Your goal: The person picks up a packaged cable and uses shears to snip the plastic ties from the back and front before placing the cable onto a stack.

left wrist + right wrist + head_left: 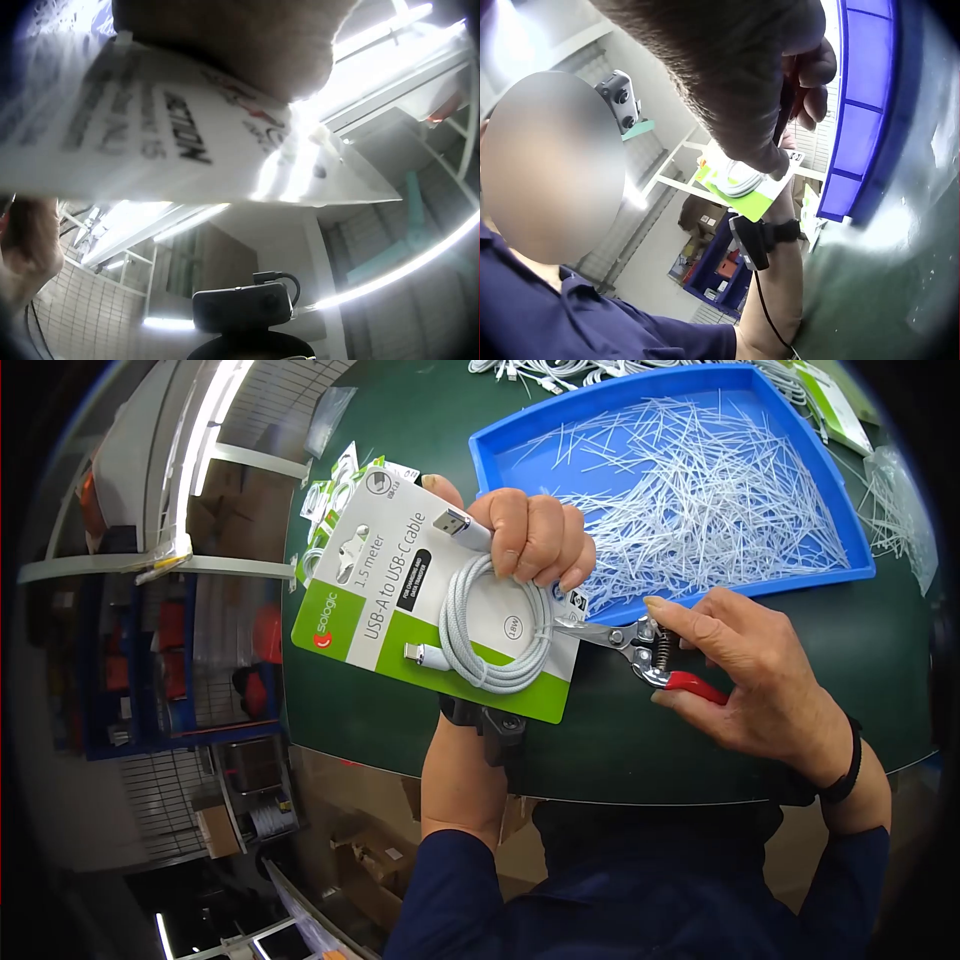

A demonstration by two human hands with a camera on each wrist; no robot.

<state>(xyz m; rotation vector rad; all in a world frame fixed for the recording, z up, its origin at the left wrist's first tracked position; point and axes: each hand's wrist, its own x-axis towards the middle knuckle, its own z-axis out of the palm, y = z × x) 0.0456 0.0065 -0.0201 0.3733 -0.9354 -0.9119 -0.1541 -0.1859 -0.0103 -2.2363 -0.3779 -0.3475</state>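
In the head view my left hand [535, 535] grips the upper right edge of a white and green packaging card [345, 630]. A coiled pale braided USB cable [465, 660] is fixed to the card's front, its two plugs lying against the print. My right hand [775, 670] holds red-handled pruning shears [645, 650], fingers and thumb around the handles. The shears' blade tips reach the right side of the coil, by a thin white tie. From the left wrist, the card's printed back [180, 165] shows below the hand.
A blue tray [865, 560] with many thin white strips [700, 490] stands behind my hands on the green table [400, 730]. More packaged cables [340, 485] lie behind the card at left. Loose cables [600, 372] lie along the back edge, and a clear plastic bag [905, 500] is at right.
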